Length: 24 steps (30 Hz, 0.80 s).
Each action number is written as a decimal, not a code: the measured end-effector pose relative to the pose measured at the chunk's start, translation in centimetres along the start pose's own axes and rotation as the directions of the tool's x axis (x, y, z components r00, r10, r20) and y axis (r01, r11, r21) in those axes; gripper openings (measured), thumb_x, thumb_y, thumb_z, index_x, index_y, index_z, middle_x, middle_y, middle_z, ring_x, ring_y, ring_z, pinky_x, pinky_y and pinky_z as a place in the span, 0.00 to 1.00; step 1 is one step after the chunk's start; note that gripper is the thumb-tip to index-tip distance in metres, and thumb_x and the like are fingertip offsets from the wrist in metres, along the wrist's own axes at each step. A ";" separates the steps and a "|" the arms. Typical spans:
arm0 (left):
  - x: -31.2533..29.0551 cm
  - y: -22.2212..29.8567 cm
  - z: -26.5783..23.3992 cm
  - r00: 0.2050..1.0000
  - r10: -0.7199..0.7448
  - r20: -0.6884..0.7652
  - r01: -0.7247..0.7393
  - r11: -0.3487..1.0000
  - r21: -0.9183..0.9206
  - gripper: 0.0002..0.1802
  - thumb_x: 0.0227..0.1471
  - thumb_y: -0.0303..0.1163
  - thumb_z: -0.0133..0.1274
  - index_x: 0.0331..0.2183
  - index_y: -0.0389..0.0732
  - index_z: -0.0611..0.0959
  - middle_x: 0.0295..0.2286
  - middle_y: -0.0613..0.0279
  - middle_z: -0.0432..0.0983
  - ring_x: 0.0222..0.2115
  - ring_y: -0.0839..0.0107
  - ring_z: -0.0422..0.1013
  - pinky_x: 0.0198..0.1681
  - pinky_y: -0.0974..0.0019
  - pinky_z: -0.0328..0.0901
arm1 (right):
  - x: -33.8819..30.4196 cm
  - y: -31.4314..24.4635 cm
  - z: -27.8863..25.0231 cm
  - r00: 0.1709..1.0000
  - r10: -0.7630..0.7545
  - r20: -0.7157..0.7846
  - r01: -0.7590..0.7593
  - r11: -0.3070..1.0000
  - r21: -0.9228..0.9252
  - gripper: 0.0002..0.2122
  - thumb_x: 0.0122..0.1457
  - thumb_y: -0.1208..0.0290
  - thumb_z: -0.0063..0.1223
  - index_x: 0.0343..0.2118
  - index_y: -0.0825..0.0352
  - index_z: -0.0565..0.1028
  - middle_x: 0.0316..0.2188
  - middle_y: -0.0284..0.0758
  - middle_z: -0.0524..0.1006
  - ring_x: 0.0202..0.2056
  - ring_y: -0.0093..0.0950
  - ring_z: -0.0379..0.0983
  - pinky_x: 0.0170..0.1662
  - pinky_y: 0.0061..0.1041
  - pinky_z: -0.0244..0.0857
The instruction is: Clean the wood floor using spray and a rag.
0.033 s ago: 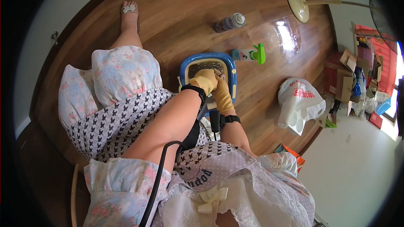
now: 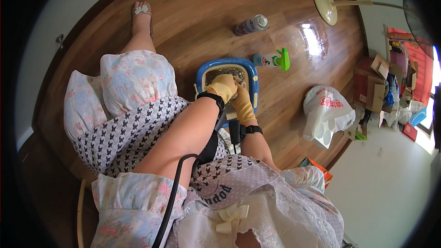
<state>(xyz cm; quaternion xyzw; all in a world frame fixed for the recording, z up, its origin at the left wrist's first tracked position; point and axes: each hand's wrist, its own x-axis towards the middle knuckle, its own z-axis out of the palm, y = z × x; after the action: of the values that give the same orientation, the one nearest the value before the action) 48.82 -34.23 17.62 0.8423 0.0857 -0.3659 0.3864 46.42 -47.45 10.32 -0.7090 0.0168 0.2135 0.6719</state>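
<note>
My left hand (image 2: 222,86) and my right hand (image 2: 243,104), both in yellow gloves, come together over a blue-rimmed basin (image 2: 200,72) with a pale inside. Their fingers are closed around a small greyish, bunched thing (image 2: 237,81), mostly hidden by the gloves; I cannot make out its kind. Below the hands, rippled water (image 2: 228,70) shows in the far part of the basin. A spray bottle (image 2: 271,59) with a green trigger head lies on the floor close to the basin's right side. Beyond it lies a spray can (image 2: 251,25).
A white plastic bag (image 2: 328,115) with rolls in it sits on the wooden floor (image 2: 193,23) to the right. A round-based stand (image 2: 325,5) is at the far right. Cardboard boxes (image 2: 370,85) pile up by the wall. A black cable (image 2: 173,197) runs along my left arm.
The water in the basin looks more broken up by ripples. Both hands stay in almost the same place.
</note>
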 end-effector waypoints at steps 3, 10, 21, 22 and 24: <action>-0.4 -0.8 -0.5 0.998 -0.013 -0.064 0.008 0.997 -0.071 0.22 0.43 0.44 0.49 0.38 0.39 0.78 0.36 0.48 0.73 0.40 0.54 0.68 0.45 0.58 0.61 | 1.0 -0.1 0.8 0.933 0.337 -0.128 -0.277 0.897 0.344 0.10 0.56 0.64 0.46 0.36 0.64 0.68 0.30 0.34 0.73 0.30 0.25 0.71 0.31 0.22 0.67; -0.3 -0.7 -0.6 0.988 -0.103 0.120 0.118 0.985 -0.127 0.29 0.46 0.50 0.45 0.41 0.34 0.74 0.40 0.43 0.69 0.43 0.53 0.66 0.47 0.59 0.60 | 1.1 -0.2 3.2 0.781 0.624 -0.016 -0.421 0.546 0.725 0.19 0.55 0.52 0.43 0.32 0.67 0.70 0.26 0.35 0.73 0.26 0.28 0.70 0.29 0.25 0.66; 1.2 -1.6 1.0 0.989 -0.141 -0.035 0.112 0.896 -0.429 0.40 0.42 0.60 0.46 0.46 0.34 0.70 0.43 0.44 0.68 0.46 0.55 0.64 0.49 0.62 0.57 | 0.4 -6.6 3.6 0.827 0.529 0.191 -0.539 0.650 0.535 0.29 0.55 0.42 0.35 0.42 0.68 0.66 0.38 0.40 0.71 0.39 0.32 0.68 0.42 0.32 0.65; 1.1 -1.2 0.9 0.984 -0.157 -0.082 0.100 0.876 -0.472 0.40 0.42 0.60 0.46 0.45 0.34 0.70 0.43 0.45 0.68 0.46 0.56 0.65 0.49 0.62 0.58 | 0.2 -7.4 3.1 0.818 0.487 0.307 -0.558 0.542 0.628 0.33 0.52 0.38 0.32 0.45 0.68 0.63 0.42 0.41 0.68 0.43 0.34 0.66 0.46 0.34 0.62; 1.0 -1.4 -0.4 1.000 -0.016 0.011 0.019 0.889 -0.458 0.38 0.41 0.58 0.49 0.44 0.35 0.72 0.41 0.47 0.70 0.44 0.57 0.66 0.48 0.63 0.59 | -0.3 -8.4 2.1 0.823 0.365 0.436 -0.564 0.431 0.704 0.42 0.48 0.31 0.25 0.52 0.68 0.58 0.51 0.43 0.62 0.51 0.39 0.58 0.54 0.38 0.53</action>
<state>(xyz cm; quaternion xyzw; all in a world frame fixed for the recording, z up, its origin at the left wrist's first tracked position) 49.17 -33.12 16.27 0.7253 0.1757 -0.3417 0.5712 48.20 -44.73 18.33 -0.2603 0.2341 0.4351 0.8295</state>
